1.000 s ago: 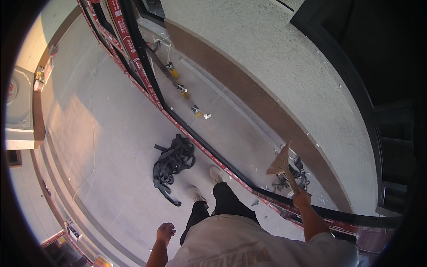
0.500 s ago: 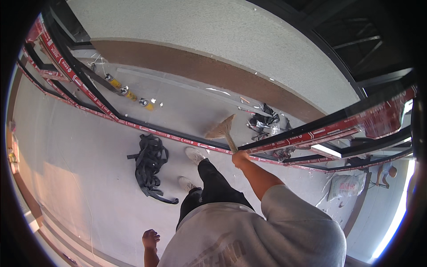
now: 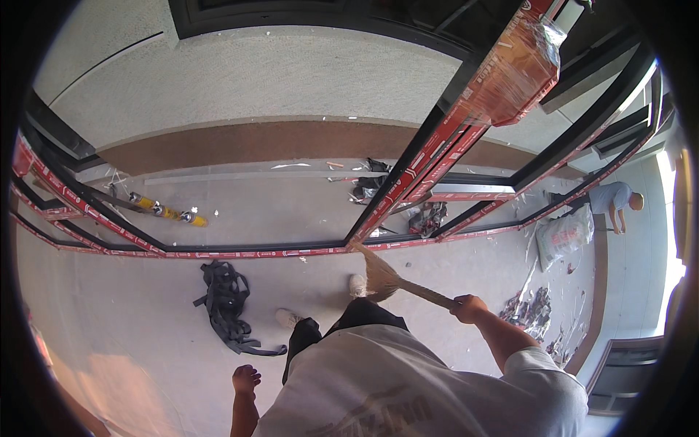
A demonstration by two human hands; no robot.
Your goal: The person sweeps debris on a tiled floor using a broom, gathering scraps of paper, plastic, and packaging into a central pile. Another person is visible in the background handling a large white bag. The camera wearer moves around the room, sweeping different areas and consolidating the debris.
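Note:
My right hand (image 3: 470, 309) is wrapped around the end of a straw broom's handle. The straw broom (image 3: 381, 275) slants to the left, its fanned bristles by the foot of an upright frame post and beside my shoe. Low on the left, my left hand (image 3: 246, 379) hangs at my side with fingers curled in and nothing visible in it. Red-taped dark window framing (image 3: 255, 253) crosses the floor in front of me. On my side of it, a tangled heap of black straps (image 3: 227, 302) lies left of my feet.
Yellow cans (image 3: 193, 218) lie beyond the framing, near crumpled dark wrappers (image 3: 371, 182). A plastic-wrapped post (image 3: 513, 73) rises on the right. A white sack (image 3: 564, 234) and scattered debris (image 3: 531, 312) lie at right. Another person (image 3: 610, 197) bends over farther off.
My right hand has swung right and nearer to me. The broom's bristles have come from beyond the frame's bottom rail to my side of it. The view has turned right.

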